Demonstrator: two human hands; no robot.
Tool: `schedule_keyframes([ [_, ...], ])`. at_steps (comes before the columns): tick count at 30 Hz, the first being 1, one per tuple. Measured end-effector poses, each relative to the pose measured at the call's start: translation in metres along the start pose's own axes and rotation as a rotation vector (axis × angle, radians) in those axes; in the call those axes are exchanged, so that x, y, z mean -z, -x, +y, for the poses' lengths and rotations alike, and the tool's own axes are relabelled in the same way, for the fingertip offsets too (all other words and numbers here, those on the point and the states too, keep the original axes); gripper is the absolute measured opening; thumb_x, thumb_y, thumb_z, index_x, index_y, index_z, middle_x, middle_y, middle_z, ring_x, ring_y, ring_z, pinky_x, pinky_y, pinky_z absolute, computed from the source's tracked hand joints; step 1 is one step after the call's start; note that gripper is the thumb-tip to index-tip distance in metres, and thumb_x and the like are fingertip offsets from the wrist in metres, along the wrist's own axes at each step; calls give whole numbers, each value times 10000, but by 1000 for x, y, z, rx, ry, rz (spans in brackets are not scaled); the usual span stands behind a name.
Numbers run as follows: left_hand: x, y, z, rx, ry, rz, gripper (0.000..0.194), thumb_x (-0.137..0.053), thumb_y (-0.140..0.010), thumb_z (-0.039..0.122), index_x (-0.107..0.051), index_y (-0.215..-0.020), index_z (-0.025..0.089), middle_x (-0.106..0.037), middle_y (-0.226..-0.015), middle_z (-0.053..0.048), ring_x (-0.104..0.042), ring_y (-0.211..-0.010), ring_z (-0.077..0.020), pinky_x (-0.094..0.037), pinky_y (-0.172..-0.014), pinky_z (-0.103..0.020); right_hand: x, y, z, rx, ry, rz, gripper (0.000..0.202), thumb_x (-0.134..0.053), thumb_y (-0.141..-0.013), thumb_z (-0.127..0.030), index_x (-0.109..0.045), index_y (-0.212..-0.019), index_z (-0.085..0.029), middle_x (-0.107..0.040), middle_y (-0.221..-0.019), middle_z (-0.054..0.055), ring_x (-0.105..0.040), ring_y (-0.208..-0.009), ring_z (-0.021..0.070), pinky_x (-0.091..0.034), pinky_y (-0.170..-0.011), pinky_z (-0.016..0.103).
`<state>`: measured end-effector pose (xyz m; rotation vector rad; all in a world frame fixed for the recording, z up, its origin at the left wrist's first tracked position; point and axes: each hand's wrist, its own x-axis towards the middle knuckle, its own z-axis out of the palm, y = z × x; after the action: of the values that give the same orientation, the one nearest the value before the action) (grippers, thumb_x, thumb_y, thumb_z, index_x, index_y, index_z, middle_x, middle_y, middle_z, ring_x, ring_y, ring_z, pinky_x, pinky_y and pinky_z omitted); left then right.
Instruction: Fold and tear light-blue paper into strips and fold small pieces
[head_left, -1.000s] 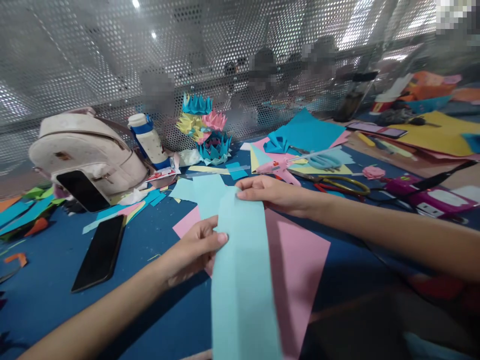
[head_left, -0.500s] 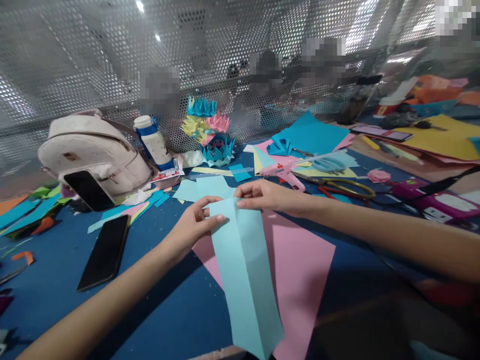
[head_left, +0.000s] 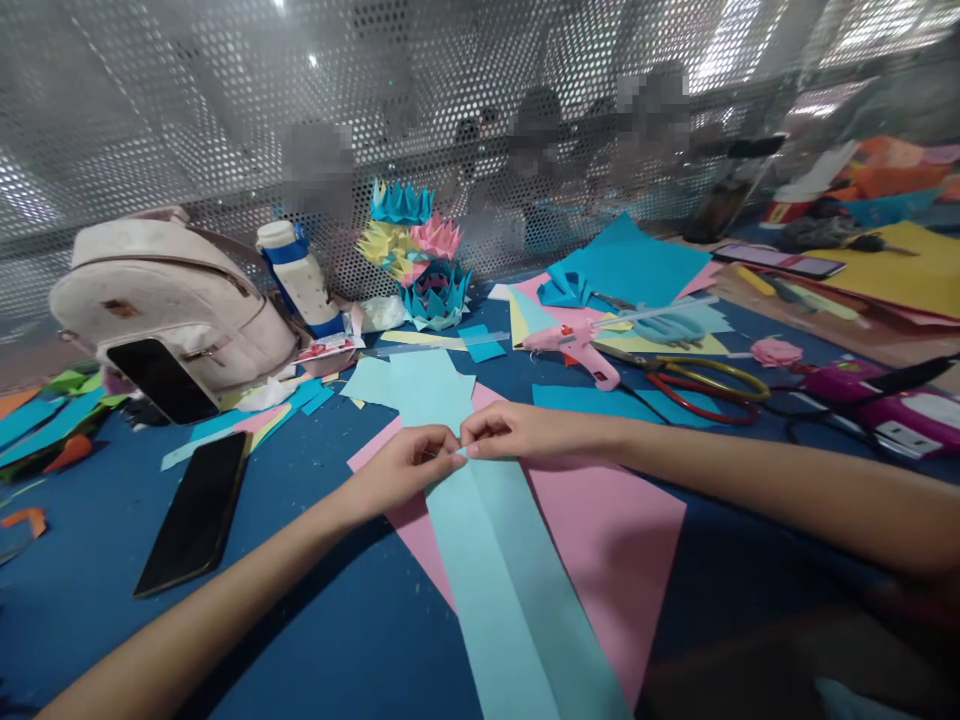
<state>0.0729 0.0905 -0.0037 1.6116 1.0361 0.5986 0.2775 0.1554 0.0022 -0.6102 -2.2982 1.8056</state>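
A long light-blue paper strip (head_left: 495,580) with a lengthwise crease runs from the middle of the view down past the bottom edge, over a pink sheet (head_left: 600,540). My left hand (head_left: 416,465) pinches the strip's far end from the left. Right beside it, my right hand (head_left: 499,430) pinches the same end, and the fingertips of both hands nearly meet at the crease. More light-blue paper (head_left: 427,385) lies just beyond my hands.
Behind stand a backpack (head_left: 165,290), a bottle (head_left: 300,275) and folded paper flowers (head_left: 435,290). A black phone (head_left: 196,515) lies left. Right are a pink glue gun (head_left: 574,350), scissors (head_left: 705,385) and a purple device (head_left: 885,400).
Both hands have come closer together and lower in the view, at the crease on the strip's far end. The strip now extends further past the bottom edge.
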Motion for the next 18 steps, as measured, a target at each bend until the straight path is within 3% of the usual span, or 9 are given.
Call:
schedule_keyframes([
  [5, -7, 0, -12, -30, 37, 49, 305, -532, -897, 436, -500, -748, 172, -388, -650, 54, -326, -583, -102, -244, -537, -223, -3, -2, 9, 28, 9, -27, 241, -532, -905, -354, -547, -778, -149, -403, -711, -31, -346, -664, 100, -256, -591, 233],
  [18, -14, 5, -15, -63, -56, 122, 265, -514, -927, 363, -518, -746, 170, -421, -660, 34, -358, -616, -114, -268, -560, -230, -4, 0, 12, 74, 34, -17, 188, -531, -895, -296, -554, -770, -158, -443, -713, -30, -372, -658, 101, -287, -604, 229],
])
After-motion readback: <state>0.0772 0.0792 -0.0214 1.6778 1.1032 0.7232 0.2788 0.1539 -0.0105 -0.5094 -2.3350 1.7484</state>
